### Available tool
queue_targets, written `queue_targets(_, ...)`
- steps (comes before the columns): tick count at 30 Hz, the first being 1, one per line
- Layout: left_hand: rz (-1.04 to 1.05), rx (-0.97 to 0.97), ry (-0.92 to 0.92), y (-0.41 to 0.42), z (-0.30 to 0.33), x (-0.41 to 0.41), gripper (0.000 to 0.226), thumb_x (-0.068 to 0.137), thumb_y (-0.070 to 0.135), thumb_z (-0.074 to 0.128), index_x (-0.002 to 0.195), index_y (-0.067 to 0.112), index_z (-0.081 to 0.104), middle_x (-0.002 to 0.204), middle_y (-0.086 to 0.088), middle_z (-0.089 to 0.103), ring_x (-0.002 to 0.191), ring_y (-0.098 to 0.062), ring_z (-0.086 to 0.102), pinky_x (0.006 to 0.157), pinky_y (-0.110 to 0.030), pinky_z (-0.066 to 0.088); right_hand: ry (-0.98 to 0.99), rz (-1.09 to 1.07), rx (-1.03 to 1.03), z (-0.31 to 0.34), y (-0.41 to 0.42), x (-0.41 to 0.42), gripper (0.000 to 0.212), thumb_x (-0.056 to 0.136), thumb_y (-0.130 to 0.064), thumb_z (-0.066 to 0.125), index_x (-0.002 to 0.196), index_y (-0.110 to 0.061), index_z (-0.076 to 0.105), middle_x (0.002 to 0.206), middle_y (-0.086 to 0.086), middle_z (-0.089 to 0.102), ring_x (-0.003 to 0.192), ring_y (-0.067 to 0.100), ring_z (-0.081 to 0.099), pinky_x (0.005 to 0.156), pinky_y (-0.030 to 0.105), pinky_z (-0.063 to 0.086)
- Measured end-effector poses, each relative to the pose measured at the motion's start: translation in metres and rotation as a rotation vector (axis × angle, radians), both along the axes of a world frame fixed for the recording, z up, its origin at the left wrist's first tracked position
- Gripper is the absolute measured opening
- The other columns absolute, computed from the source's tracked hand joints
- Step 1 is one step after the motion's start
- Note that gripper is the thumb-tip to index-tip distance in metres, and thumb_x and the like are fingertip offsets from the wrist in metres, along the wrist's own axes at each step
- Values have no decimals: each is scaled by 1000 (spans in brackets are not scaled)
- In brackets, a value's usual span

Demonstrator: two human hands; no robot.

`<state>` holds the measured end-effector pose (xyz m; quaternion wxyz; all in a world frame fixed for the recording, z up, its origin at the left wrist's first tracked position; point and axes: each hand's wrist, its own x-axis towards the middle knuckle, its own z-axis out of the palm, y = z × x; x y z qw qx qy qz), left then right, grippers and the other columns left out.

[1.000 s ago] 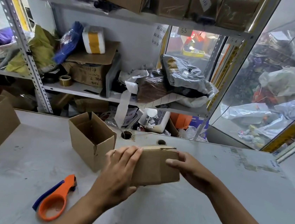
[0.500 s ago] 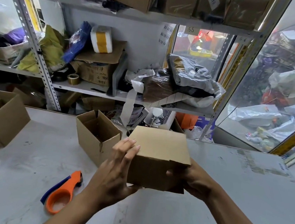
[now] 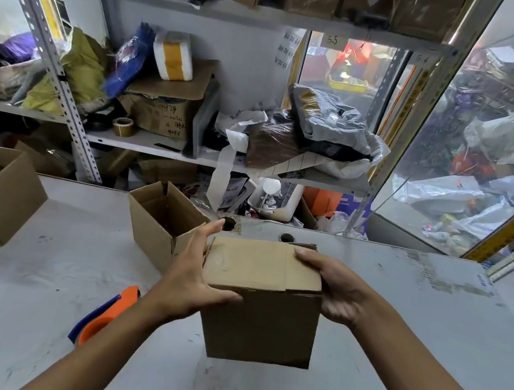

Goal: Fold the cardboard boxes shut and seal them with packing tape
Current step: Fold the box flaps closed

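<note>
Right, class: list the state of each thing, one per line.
Brown cardboard box in hands: flaps folded shut, untaped.
Small brown cardboard box behind: flaps open.
Larger brown cardboard box, far left: open.
Orange and blue tape dispenser: lying untouched.
Left hand: fingers straight against box.
Right hand: gripping box.

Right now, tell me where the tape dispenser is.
Head view, lower left: the tape dispenser lies on the table, partly hidden by the left forearm, nearer than the middle open box.
</note>
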<state>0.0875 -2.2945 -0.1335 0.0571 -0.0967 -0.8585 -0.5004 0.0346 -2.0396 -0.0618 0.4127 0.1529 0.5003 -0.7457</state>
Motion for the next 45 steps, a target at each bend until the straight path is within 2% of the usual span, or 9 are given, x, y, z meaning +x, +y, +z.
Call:
queue_targets(4,13,15,5,-4,-2,-2,116,53,65,87,143,59,13,155,15,29,142,-6,30,115,-25,28,-37,-19,-98,3,-5,4,29,103,-21,45,117,3,54,89,29,69,65,34,74,61,47,60)
queue_targets(11,-28,44,38,-13,15,-8,113,56,64,86,146,54,18,154,17,32,141,9,29,113,-8,25,-119,-79,-234,6,-12,5,35,104,-21,43,121,9,49,91,33,67,64,37,75,54,49,62)
queue_targets(18,9,30,-32,-11,18,-14,109,54,67,83,146,49,27,144,21,40,134,10,36,111,-19,31,-154,-88,-268,-2,-11,-10,34,104,-18,41,124,10,46,91,37,68,65,41,75,59,53,59)
queue_targets(26,195,142,-189,-7,20,-37,97,59,61,88,141,34,43,135,5,49,118,-13,51,89,-23,47,68,-136,-160,-22,-6,-35,28,95,-35,55,94,-12,71,89,11,64,79,23,62,74,38,54)
queue_targets(29,387,412,-309,-16,16,-53,78,64,58,85,126,20,56,123,-8,60,103,-19,62,70,-26,52,275,64,27,-24,2,-23,39,99,-44,49,122,-19,67,111,12,68,95,25,62,81,38,47)
queue_targets(32,441,579,-550,-25,17,-63,72,68,69,77,115,15,66,101,-12,72,79,-23,67,53,-27,49,409,262,108,-29,12,-15,40,94,-23,60,133,-14,57,128,12,67,107,19,67,88,28,55)
queue_targets(35,436,666,-640,-20,21,-62,50,89,57,66,114,14,65,80,-5,68,58,-15,63,38,-20,42,405,281,107,-25,4,-11,33,94,1,57,127,-7,57,109,9,72,90,16,70,73,23,58)
queue_targets(40,190,626,-613,-7,14,-45,96,68,68,76,146,38,29,138,-2,42,121,-27,53,88,-44,57,224,-81,50,-17,-8,-13,12,96,0,52,88,-2,62,68,9,70,58,16,68,54,23,59)
queue_targets(45,-55,565,-475,-10,0,-25,99,57,64,86,140,60,31,144,11,43,130,-20,51,102,-51,52,0,-245,-22,-15,-4,-18,28,98,-8,52,122,7,53,100,24,66,85,31,66,79,47,59)
